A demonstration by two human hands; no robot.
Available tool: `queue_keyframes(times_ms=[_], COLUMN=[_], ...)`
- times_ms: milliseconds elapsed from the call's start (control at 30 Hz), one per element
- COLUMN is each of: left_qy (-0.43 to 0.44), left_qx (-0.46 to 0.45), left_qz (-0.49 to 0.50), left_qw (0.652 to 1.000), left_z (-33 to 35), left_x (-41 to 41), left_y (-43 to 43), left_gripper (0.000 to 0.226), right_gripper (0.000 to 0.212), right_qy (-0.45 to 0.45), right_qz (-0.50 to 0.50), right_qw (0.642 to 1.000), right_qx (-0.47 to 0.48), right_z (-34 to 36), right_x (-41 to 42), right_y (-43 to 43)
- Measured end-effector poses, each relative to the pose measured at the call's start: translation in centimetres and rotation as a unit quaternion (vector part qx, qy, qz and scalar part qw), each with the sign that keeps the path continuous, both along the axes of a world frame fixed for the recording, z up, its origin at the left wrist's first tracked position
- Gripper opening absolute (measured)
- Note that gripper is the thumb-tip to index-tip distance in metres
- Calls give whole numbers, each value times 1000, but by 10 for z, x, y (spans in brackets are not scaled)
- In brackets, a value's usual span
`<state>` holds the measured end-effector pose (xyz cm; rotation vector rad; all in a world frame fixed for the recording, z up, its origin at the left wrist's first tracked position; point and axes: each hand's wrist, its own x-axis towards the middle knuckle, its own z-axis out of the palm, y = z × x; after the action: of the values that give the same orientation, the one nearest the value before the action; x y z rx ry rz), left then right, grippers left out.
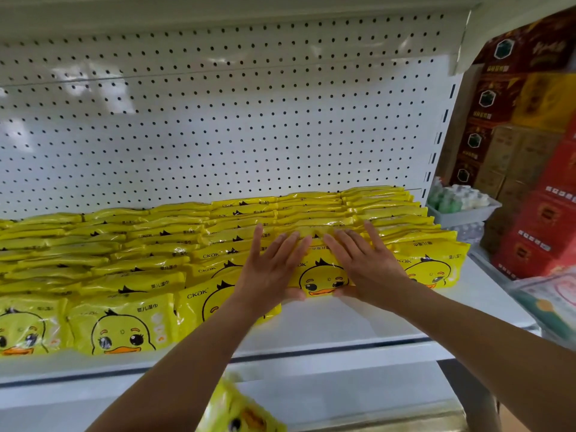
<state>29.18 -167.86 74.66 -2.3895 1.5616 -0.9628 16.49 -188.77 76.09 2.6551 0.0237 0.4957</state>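
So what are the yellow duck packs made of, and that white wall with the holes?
The yellow duck packs look like thin, soft plastic film: glossy, with bright glints and wrinkles. The white wall behind them is probably painted metal pegboard: flat, smooth, slightly shiny, with even rows of punched holes.

The left grip (274,269) and right grip (366,266) press, fingers straight, on either side of a yellow duck pack (324,280). Rows of matching packs (124,322) stand left, right and behind it, with the white shelf (358,324) beneath it.
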Motion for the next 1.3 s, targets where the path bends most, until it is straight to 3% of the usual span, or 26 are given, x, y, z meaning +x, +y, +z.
queue_keyframes(times_ms=[267, 367, 533, 867, 967, 1133, 1300], left_qy=[-4, -5, 31, 130, 162, 252, 327], left_qx=[-15, -16, -19, 24, 7, -91, -190], left_qz=[-4, 6, 39, 99, 114, 53, -8], left_qw=[1000, 1000, 999, 986, 980, 962, 926], left_z=[0, 1, 9, 29, 33, 34, 26], left_x=[5, 5, -4, -25, -31, -55, -99], left_y=[-1, -3, -6, -5, 0, 12, 32], left_gripper=[109, 118, 130, 119, 114, 84, 54], right_gripper=[122, 121, 120, 124, 103, 59, 43], right_qy=[8, 11, 8, 38, 17, -38, -98], right_qz=[-15, -18, -18, -64, -64, -24, 18], right_qw=[1000, 1000, 999, 997, 996, 991, 982], right_qx=[-11, -23, -28, 14, 66, 124, 161], right_z=[4, 6, 6, 15, 19, 15, 2], right_x=[2, 3, 2, -10, -23, -55, -97], right_y=[3, 2, 1, 8, 16, 32, 58])
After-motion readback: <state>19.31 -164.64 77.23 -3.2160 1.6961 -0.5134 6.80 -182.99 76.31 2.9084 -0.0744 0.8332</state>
